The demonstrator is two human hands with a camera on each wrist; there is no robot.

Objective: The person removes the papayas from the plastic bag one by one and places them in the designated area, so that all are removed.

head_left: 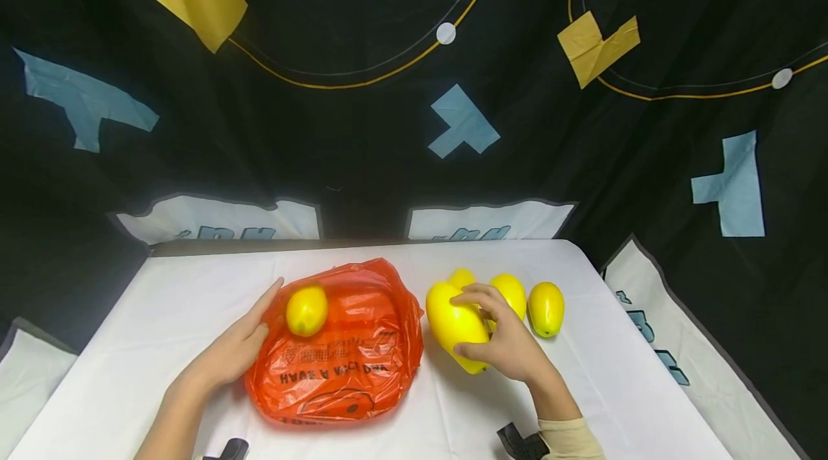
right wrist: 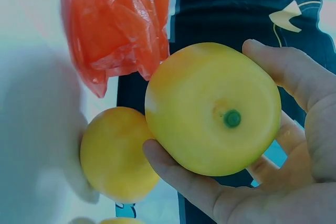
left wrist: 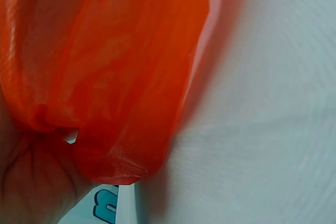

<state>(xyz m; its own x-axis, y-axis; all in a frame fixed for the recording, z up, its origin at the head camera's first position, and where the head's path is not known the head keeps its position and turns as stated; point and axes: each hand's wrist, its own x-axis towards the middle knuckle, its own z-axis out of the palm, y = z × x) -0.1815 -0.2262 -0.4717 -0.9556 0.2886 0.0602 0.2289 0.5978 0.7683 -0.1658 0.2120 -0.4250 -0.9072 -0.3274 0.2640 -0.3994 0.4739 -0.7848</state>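
My right hand (head_left: 507, 345) grips a large, smooth yellow fruit (head_left: 456, 327), fingers and thumb spread round its sides. A small green stem nub shows on this fruit (right wrist: 212, 108) in the right wrist view. At the left side of a crinkled red plastic bag (head_left: 343, 352), my left hand (head_left: 226, 348) holds the edge, with its index finger stretched along the side. The bag (left wrist: 131, 66) hides most of those fingers in the left wrist view. A small lemon-like yellow fruit (head_left: 307, 310) shows at the bag's upper left part.
Behind and right of the held fruit are three more yellow fruits: one mostly hidden (head_left: 462, 276), one partly behind my right hand (head_left: 511, 292), and an oval one (head_left: 546, 309). A white cloth covers the table (head_left: 621, 388). Dark curtain (head_left: 362, 158) hangs behind it.
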